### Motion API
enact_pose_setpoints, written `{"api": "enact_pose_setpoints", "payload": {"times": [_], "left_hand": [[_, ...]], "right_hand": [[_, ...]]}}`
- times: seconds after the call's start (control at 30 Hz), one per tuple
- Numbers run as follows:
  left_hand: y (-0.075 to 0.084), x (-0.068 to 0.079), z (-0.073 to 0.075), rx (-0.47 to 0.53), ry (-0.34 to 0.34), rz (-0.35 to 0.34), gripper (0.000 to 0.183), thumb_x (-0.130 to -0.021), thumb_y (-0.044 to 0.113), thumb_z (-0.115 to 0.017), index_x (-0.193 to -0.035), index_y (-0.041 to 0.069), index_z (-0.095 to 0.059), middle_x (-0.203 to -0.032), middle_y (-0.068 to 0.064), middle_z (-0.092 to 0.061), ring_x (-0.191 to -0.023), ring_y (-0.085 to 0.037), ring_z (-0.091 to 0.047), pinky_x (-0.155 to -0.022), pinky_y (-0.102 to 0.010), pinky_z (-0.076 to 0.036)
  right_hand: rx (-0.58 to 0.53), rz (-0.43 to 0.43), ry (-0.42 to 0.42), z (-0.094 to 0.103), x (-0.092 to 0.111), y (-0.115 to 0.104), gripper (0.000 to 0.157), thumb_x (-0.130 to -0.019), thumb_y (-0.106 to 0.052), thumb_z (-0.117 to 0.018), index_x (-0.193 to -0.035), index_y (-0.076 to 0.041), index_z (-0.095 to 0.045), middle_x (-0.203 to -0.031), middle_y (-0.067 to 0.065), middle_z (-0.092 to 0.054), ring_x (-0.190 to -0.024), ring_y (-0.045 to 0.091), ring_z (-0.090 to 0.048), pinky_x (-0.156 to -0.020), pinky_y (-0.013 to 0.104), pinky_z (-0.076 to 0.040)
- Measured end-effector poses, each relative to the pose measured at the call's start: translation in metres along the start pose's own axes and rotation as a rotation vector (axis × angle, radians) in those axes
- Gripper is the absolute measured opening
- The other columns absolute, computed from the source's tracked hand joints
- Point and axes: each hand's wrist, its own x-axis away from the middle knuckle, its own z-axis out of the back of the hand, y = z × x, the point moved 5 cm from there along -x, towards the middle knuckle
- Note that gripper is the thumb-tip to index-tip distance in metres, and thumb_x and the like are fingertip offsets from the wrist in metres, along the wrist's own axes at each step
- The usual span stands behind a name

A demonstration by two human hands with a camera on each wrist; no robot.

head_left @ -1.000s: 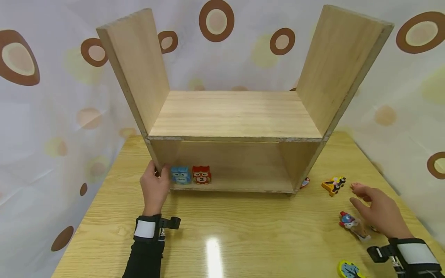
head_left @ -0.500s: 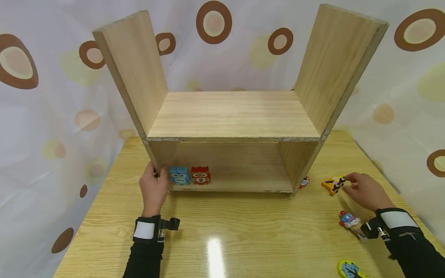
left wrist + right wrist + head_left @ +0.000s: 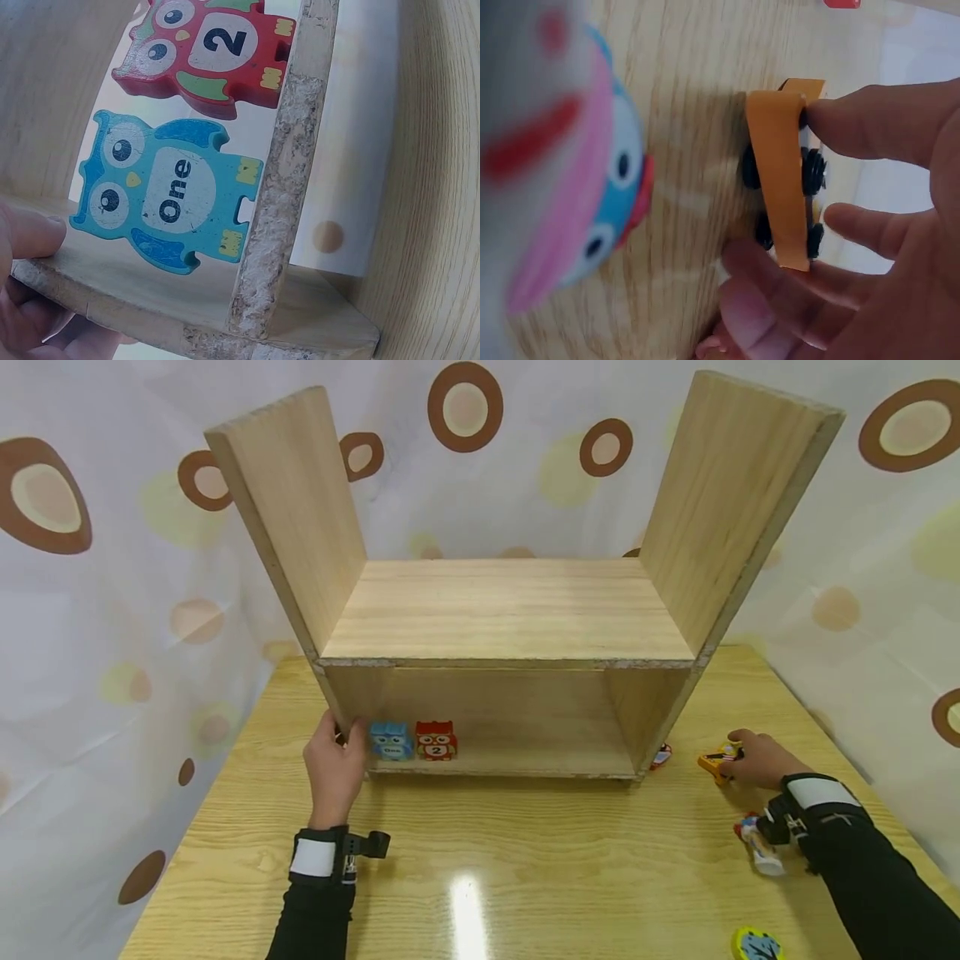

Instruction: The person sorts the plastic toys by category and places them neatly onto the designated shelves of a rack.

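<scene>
My left hand (image 3: 334, 777) grips the lower left side panel of a wooden shelf unit (image 3: 510, 610), thumb on the inner face and fingers outside. Beside the thumb, a blue owl block (image 3: 165, 195) marked "One" stands on the bottom shelf. A red owl block (image 3: 437, 741) with a 2 is to its right. Over on the right of the table, my right hand (image 3: 761, 762) holds an orange-yellow toy vehicle (image 3: 776, 172) with black wheels. The thumb is at one end of the vehicle and fingers are at the other; part of it is hidden by the hand in the head view.
A small figure toy (image 3: 763, 847) with a red-and-blue head lies under the right wrist. Nearer the front edge is a yellow-rimmed tree piece (image 3: 757, 945). A red-and-white piece (image 3: 662, 756) peeks out behind the shelf's right panel. Patterned sheeting (image 3: 495, 510) hangs behind.
My right hand has moved left and away from me, from above the loose toys to the toy vehicle, and has taken hold of it. The left hand stays on the panel.
</scene>
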Motion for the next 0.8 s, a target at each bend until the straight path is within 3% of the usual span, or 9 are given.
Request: {"api": "enact_pose_setpoints", "payload": {"times": [0.07, 0.23, 0.37, 0.5, 0.63, 0.8], "left_hand": [[0.001, -0.001, 0.001, 0.006, 0.007, -0.002, 0.027, -0.093, 0.013, -0.058, -0.113, -0.005, -0.059, -0.106, -0.029, -0.066, -0.092, -0.038, -0.066, -0.074, -0.056, -0.054], [0.003, -0.002, 0.001, 0.012, 0.016, -0.003, 0.027, -0.093, 0.014, -0.058, -0.112, -0.005, -0.060, -0.107, -0.028, -0.067, -0.094, -0.037, -0.066, -0.077, -0.056, -0.054], [0.003, -0.003, 0.001, 0.006, 0.025, -0.024, 0.027, -0.093, 0.016, -0.058, -0.111, -0.004, -0.060, -0.105, -0.027, -0.068, -0.090, -0.036, -0.066, -0.073, -0.054, -0.055], [0.003, -0.003, 0.002, 0.013, 0.029, -0.035, 0.027, -0.093, 0.016, -0.058, -0.112, -0.004, -0.060, -0.105, -0.027, -0.067, -0.089, -0.036, -0.067, -0.072, -0.055, -0.055], [0.003, -0.002, 0.003, 0.012, 0.025, -0.022, 0.027, -0.093, 0.016, -0.058, -0.112, -0.004, -0.060, -0.106, -0.027, -0.067, -0.091, -0.036, -0.067, -0.073, -0.055, -0.055], [-0.001, 0.000, -0.001, 0.009, 0.011, 0.006, 0.026, -0.094, 0.016, -0.058, -0.111, -0.003, -0.060, -0.106, -0.027, -0.067, -0.094, -0.036, -0.066, -0.077, -0.054, -0.055]], "right_hand": [[0.003, 0.008, -0.004, 0.001, -0.001, -0.001, 0.072, -0.081, -0.023, -0.064, -0.124, 0.026, -0.035, -0.102, 0.045, -0.051, -0.087, 0.044, -0.054, -0.074, 0.054, -0.046], [0.030, -0.004, -0.017, 0.005, 0.005, -0.004, 0.078, -0.077, -0.029, -0.070, -0.122, 0.026, -0.039, -0.103, 0.045, -0.052, -0.093, 0.052, -0.052, -0.076, 0.056, -0.047], [-0.016, -0.006, -0.013, 0.008, 0.012, -0.007, 0.070, -0.075, -0.031, -0.074, -0.110, 0.024, -0.048, -0.091, 0.032, -0.060, -0.078, 0.035, -0.057, -0.067, 0.043, -0.049], [-0.087, -0.015, 0.019, 0.010, 0.017, -0.011, 0.062, -0.074, -0.031, -0.077, -0.102, 0.015, -0.046, -0.084, 0.018, -0.056, -0.070, 0.021, -0.050, -0.060, 0.032, -0.041], [-0.088, -0.003, 0.046, 0.010, 0.024, -0.012, 0.058, -0.078, -0.031, -0.074, -0.105, 0.010, -0.043, -0.088, 0.019, -0.055, -0.072, 0.024, -0.051, -0.062, 0.036, -0.041], [-0.027, 0.055, 0.092, 0.008, 0.036, -0.012, 0.046, -0.085, -0.029, -0.068, -0.109, 0.009, -0.058, -0.089, 0.019, -0.063, -0.071, 0.023, -0.055, -0.061, 0.038, -0.046]]}}
